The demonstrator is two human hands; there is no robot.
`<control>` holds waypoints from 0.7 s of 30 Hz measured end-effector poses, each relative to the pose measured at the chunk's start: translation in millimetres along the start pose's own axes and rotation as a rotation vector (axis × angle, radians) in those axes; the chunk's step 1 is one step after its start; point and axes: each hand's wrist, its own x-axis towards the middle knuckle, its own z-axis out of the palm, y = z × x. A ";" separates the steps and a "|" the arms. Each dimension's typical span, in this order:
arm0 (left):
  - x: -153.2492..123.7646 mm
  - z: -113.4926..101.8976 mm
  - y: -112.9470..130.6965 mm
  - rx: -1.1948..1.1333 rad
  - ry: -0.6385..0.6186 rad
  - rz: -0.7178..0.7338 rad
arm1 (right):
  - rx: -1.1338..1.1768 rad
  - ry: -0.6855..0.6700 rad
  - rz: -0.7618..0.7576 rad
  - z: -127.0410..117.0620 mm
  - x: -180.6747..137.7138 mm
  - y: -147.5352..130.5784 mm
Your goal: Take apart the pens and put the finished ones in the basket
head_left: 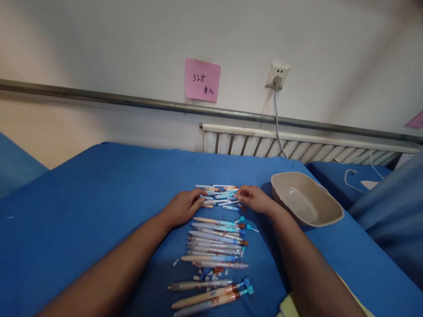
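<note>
A loose pile of pen parts (pixel 218 198), with barrels and thin white sticks, lies on the blue-covered surface between my two hands. My left hand (pixel 185 207) rests at the pile's left end, thumb and index finger apart and touching the parts. At the right end, my right hand (pixel 254 199) has its fingertips drawn together; whatever they pinch is too small to make out. Closer to me lies a row of pens (pixel 214 244), side by side, some with small blue or brown cube-shaped tops. Several more pens (pixel 208 297) lie at the near edge of the view.
Right of my right hand stands a beige plastic basin (pixel 304 198). Small caps and white bits (pixel 211 274) are scattered between the pen groups. Something yellow (pixel 291 306) lies under my right forearm. Behind are a radiator (pixel 244 143), a metal rail and a plugged-in socket (pixel 277 75).
</note>
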 end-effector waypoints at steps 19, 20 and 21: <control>-1.0 5.6 -4.7 -0.115 -0.026 0.022 | -0.254 -0.121 -0.078 33.1 -4.7 -28.1; -0.9 4.9 -4.8 -0.103 -0.022 0.024 | -0.346 -0.114 -0.089 33.5 -5.6 -32.0; -0.8 4.0 -4.8 -0.093 -0.019 0.026 | -0.443 -0.106 -0.097 33.7 -6.5 -35.8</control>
